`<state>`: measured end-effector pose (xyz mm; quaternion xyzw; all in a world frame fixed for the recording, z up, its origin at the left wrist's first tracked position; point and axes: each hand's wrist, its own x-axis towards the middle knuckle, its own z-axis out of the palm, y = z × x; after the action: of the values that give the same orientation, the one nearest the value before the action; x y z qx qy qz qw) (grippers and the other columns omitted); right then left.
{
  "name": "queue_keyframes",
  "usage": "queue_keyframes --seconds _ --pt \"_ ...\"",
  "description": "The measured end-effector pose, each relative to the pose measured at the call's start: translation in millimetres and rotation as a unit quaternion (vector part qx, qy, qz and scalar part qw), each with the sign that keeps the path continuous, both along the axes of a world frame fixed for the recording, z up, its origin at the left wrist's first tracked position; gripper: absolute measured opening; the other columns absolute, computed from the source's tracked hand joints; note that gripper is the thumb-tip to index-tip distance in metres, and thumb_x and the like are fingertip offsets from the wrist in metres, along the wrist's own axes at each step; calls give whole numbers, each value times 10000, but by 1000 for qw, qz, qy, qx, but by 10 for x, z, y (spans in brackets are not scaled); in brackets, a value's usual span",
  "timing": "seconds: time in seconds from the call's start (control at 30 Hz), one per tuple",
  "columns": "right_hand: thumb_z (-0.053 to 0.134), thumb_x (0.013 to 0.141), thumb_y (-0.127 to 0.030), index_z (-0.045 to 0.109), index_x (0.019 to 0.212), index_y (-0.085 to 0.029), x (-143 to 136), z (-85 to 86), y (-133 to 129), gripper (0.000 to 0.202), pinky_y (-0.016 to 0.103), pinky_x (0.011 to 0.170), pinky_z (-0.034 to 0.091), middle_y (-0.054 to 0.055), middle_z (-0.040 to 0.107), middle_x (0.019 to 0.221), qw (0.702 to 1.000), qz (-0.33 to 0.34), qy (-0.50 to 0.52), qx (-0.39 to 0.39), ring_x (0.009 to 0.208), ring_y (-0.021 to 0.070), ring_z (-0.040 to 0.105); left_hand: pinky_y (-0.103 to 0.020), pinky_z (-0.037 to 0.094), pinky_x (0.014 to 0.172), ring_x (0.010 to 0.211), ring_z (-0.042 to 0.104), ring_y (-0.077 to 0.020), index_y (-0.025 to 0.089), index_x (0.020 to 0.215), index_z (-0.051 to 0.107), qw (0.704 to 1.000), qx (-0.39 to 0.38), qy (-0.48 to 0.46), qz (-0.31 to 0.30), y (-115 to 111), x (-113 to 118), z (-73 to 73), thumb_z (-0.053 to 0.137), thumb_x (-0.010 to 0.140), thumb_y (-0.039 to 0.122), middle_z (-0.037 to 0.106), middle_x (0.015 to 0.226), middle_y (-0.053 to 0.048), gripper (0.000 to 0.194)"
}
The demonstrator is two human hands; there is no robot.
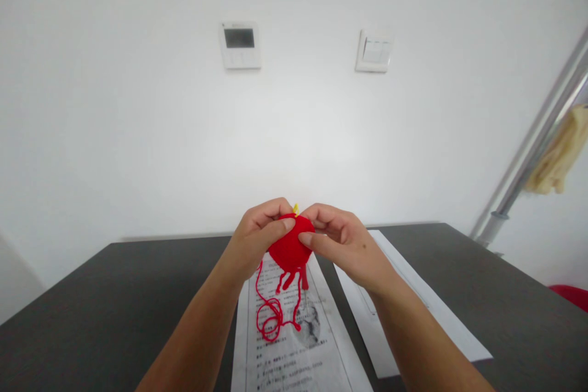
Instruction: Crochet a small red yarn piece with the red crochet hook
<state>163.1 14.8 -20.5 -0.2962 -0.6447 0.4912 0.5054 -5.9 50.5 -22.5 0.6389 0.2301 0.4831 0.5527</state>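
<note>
A round red crocheted piece point(289, 246) is held up between both hands above the desk. Several short red strands dangle from its lower edge, and a small yellow bit point(296, 209) sticks up at its top. My left hand point(260, 226) pinches its upper left side, thumb on the front face. On the right side, my right hand point(342, 236) grips it with the thumb in front and fingers behind. A long red yarn tail point(270, 321) hangs down and lies in loops over the printed sheet. The back of the crocheted piece is hidden.
A printed sheet point(285, 373) lies on the dark desk point(174, 269) under the hands, with another white sheet point(383, 361) to its right. Behind stands a white wall with a control panel point(241, 46) and a switch point(374, 51). A metal pole point(537, 141) leans at right.
</note>
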Motion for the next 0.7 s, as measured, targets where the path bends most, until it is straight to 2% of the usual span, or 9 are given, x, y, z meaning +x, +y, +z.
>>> queue_keyframes --seconds 0.17,0.4,0.7 --pt "738 757 -254 644 812 -190 1 14 -5 126 258 635 427 -30 659 720 1000 6 7 -4 662 115 562 -207 294 468 461 394 -74 190 639 559 1000 3 -7 -1 -10 12 13 736 759 336 538 543 54 259" --pt "755 733 -285 628 773 -183 5 14 0 168 246 616 415 -36 654 684 999 6 11 -39 609 98 553 -198 290 457 449 410 -68 179 652 588 1000 -1 -13 8 -11 -4 11 760 766 344 557 538 52 264" --pt "708 742 -318 607 747 -192 0 28 -20 161 253 580 382 -45 614 641 999 -33 -3 -32 573 97 512 -206 400 528 528 535 -92 165 728 643 1000 8 10 -2 -31 -89 64 806 721 262 649 622 24 190"
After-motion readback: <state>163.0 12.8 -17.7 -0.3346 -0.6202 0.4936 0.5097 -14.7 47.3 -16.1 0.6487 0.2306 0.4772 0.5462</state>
